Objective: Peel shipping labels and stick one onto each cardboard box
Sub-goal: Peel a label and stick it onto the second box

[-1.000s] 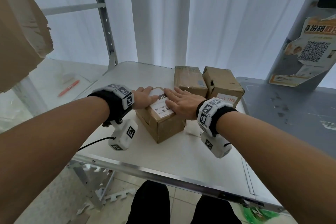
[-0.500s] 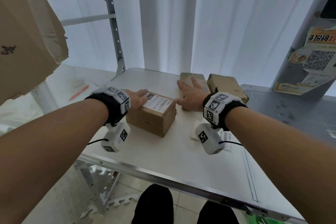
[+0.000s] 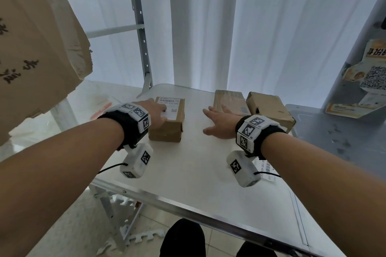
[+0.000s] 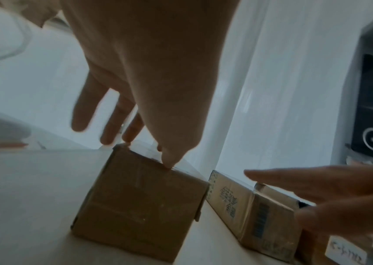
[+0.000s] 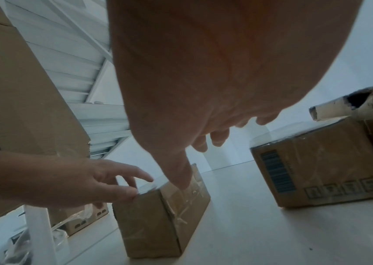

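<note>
A small cardboard box (image 3: 167, 129) stands on the white table (image 3: 188, 175) with a white shipping label (image 3: 170, 108) stuck on its top. My left hand (image 3: 160, 111) rests on that box's top left edge, fingers straight, thumb on the near top edge (image 4: 168, 165). My right hand (image 3: 217, 120) hovers spread and empty over the table between this box and a second, unlabelled box (image 3: 228, 100). A third box (image 3: 271, 110) lies right of it. A strip of labels (image 3: 268, 171) shows from under my right wrist.
A large torn cardboard box (image 3: 35, 48) hangs over the left side on a metal rack (image 3: 142, 37). A grey surface (image 3: 344, 144) adjoins the table on the right, with a poster (image 3: 369, 77) above it. A red pen (image 3: 102, 109) lies on the left shelf.
My left hand slid the labelled box back and to the left. My right hand came off that box and moved right, toward the second box.
</note>
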